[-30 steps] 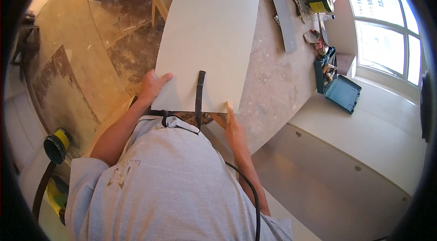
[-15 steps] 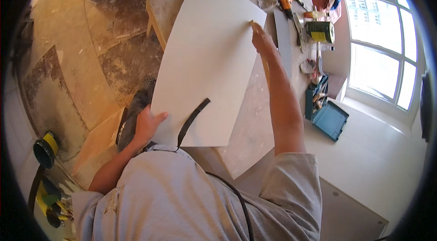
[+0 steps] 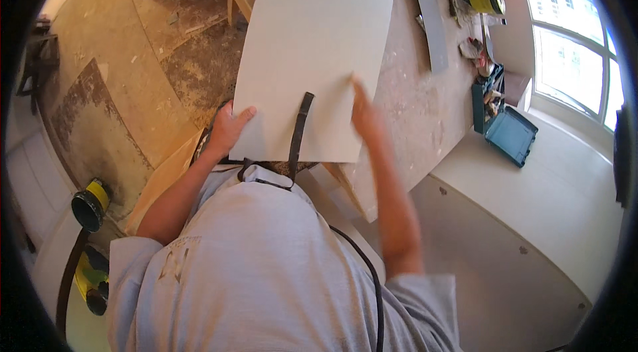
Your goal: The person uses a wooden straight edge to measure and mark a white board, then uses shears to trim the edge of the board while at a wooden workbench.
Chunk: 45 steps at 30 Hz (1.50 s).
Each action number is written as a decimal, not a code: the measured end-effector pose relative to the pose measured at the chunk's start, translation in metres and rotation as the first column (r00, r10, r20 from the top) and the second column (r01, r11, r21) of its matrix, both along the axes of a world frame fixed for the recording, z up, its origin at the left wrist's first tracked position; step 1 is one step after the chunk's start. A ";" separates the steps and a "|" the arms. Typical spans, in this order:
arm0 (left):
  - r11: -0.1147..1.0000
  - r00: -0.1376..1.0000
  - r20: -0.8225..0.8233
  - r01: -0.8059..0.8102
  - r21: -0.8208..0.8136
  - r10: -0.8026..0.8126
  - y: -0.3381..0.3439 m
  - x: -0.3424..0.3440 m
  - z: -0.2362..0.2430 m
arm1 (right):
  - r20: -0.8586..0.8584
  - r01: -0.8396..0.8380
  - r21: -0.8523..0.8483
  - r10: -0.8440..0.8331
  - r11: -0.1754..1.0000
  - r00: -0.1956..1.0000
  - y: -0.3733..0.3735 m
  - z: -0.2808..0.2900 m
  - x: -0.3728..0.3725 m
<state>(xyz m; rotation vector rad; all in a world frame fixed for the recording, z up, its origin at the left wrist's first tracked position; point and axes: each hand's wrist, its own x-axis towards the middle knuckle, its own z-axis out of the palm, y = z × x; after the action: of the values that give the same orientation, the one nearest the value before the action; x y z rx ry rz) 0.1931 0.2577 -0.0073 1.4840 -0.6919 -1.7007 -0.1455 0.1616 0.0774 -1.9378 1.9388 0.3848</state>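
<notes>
Grey T-shirt [image 3: 266, 259], short sleeves [image 3: 425, 295], small brown marking [image 3: 175, 260], black cable [image 3: 363, 260]

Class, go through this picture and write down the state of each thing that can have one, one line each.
White panel: gripped at its left edge
Left hand: closed on the panel, thumb on top
Right hand: blurred; grip unclear
Teal case: open, things inside
Grey strip: lying on the table
Table: spotted and stained
</notes>
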 end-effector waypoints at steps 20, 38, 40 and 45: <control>0.980 0.933 0.303 0.196 0.026 -0.194 0.031 0.015 0.017 | 0.002 0.002 -0.087 -0.002 0.996 1.000 -0.311 -0.017 0.036; 0.986 0.968 0.224 0.139 -0.093 -0.116 0.041 0.005 0.005 | 0.156 0.070 0.071 -0.081 0.995 0.985 0.118 0.025 0.049; 0.986 0.981 0.172 0.111 -0.124 -0.089 0.041 0.004 0.003 | 0.242 0.100 0.039 -0.106 0.994 0.964 0.167 0.035 0.058; 0.989 0.984 0.172 0.077 -0.127 -0.054 0.041 0.002 0.006 | 0.211 0.115 0.064 -0.126 0.991 0.969 0.124 0.030 0.052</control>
<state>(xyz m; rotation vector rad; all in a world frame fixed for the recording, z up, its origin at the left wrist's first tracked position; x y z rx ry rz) 0.1949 0.2988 -0.0016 1.5359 -0.9355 -1.5568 -0.0935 0.2860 0.1078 -1.7404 1.8752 0.1814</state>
